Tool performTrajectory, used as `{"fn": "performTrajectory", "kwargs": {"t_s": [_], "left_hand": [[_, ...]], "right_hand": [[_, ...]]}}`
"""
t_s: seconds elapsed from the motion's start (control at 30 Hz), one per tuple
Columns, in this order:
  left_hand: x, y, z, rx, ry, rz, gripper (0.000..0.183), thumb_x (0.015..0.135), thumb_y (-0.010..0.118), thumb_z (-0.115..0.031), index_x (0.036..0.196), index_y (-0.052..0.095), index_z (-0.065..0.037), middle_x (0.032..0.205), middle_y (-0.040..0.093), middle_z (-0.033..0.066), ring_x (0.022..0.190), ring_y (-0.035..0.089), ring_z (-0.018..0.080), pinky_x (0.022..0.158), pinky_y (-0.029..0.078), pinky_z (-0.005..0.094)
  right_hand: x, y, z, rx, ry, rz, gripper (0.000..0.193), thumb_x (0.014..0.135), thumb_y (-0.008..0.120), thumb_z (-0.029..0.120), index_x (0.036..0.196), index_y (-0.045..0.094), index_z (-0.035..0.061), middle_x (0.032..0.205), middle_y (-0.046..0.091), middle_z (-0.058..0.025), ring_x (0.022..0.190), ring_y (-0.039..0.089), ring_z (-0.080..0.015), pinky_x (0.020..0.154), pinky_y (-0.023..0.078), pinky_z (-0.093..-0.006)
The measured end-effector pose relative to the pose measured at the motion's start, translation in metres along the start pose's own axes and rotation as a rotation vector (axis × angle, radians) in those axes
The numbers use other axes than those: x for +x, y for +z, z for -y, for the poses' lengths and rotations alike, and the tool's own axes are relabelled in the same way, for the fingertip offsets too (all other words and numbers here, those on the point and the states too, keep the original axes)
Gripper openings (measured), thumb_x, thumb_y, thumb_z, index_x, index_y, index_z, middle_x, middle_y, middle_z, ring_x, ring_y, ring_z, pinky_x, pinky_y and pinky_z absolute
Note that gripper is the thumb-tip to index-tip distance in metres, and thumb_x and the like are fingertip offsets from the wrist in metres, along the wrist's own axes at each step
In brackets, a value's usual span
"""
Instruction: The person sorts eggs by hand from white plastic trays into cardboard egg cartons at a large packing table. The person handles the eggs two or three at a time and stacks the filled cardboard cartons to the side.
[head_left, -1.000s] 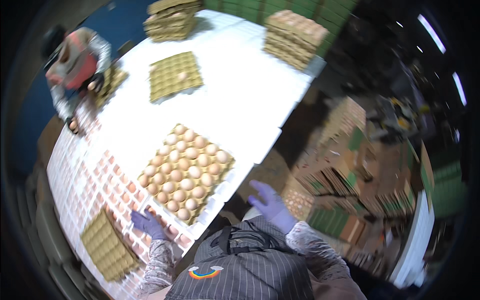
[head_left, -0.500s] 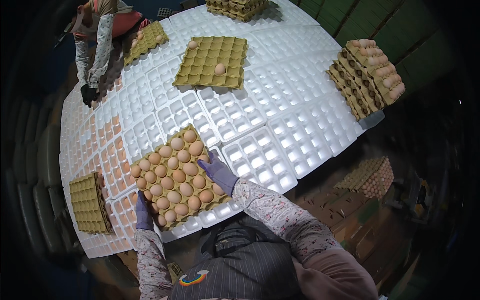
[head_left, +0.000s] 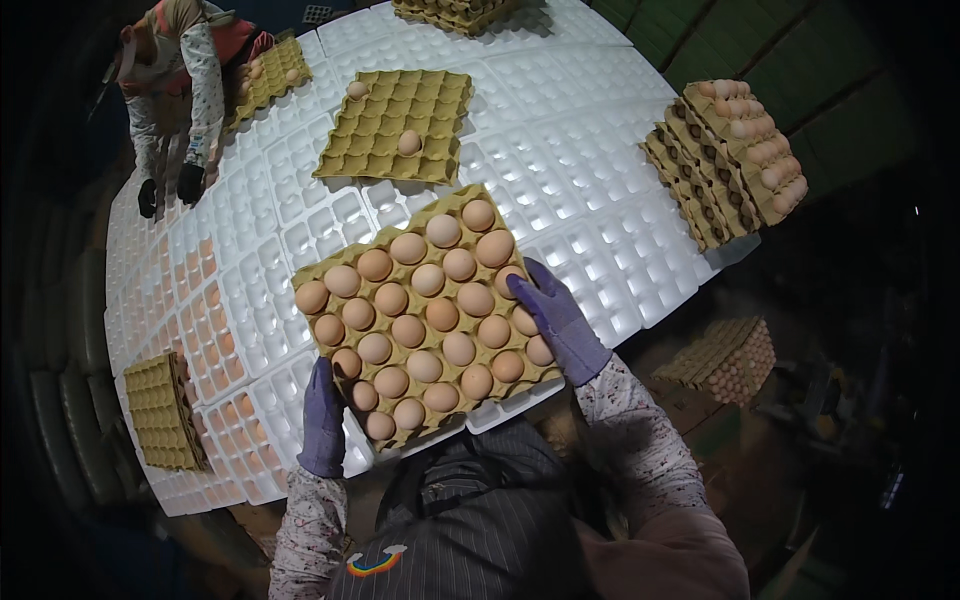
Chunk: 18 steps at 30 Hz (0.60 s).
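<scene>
Between my two purple-gloved hands is a yellowish egg tray (head_left: pixel 325 265) filled with many light-brown eggs. My left hand (head_left: pixel 323 420) grips its left edge, and my right hand (head_left: pixel 560 318) grips the right edge with the thumb over the rim by an egg. The tray is raised above the white moulded foam trays (head_left: pixel 590 240) that cover the table. Parts of my fingers are hidden beneath the tray. Beyond it lies another egg tray (head_left: pixel 385 145) with two eggs in it.
At the right edge stands a stack of full egg trays (head_left: pixel 720 165); a further stack (head_left: pixel 720 360) is lower down. Empty-looking trays (head_left: pixel 155 415) lie at the left. A co-worker's dark-gloved hands (head_left: pixel 190 183) are over the far-left foam trays, where eggs sit in rows.
The full egg tray has come up and to the right in both my hands, closer to me. The co-worker's hands have moved, and both now show apart.
</scene>
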<state>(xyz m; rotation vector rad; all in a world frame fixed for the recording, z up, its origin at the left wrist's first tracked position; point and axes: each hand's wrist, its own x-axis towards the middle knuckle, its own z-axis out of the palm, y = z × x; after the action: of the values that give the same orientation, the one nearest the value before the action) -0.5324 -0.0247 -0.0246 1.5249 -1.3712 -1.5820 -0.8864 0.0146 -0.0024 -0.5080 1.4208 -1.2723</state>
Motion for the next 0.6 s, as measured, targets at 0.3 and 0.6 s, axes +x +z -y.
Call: {"fn": "performTrajectory", "kwargs": {"t_s": [0.3,0.6], "left_hand": [[0.055,0.161,-0.002,0.126,-0.057,0.161,0.045,0.102,0.044,-0.03,0.132,0.05,0.003,0.121,0.061,0.0191,0.11,0.058,0.0278,0.097,0.043,0.0353],[0.095,0.123,-0.066,0.656,0.475,-0.069,0.031,0.091,0.059,-0.015,0.122,0.063,-0.011,0.109,0.066,0.0112,0.102,0.062,0.0296,0.089,0.049,0.0387]], "right_hand": [[0.019,-0.14,0.003,-0.236,0.018,-0.135,0.049,0.095,0.059,0.029,0.136,0.05,0.003,0.121,0.059,-0.0048,0.107,0.054,-0.0138,0.093,0.044,-0.0287],[0.061,-0.048,0.037,-1.003,-0.849,0.124,0.031,0.084,0.068,0.019,0.113,0.064,0.0076,0.105,0.065,-0.01,0.095,0.059,-0.0301,0.087,0.047,-0.0407]]}}
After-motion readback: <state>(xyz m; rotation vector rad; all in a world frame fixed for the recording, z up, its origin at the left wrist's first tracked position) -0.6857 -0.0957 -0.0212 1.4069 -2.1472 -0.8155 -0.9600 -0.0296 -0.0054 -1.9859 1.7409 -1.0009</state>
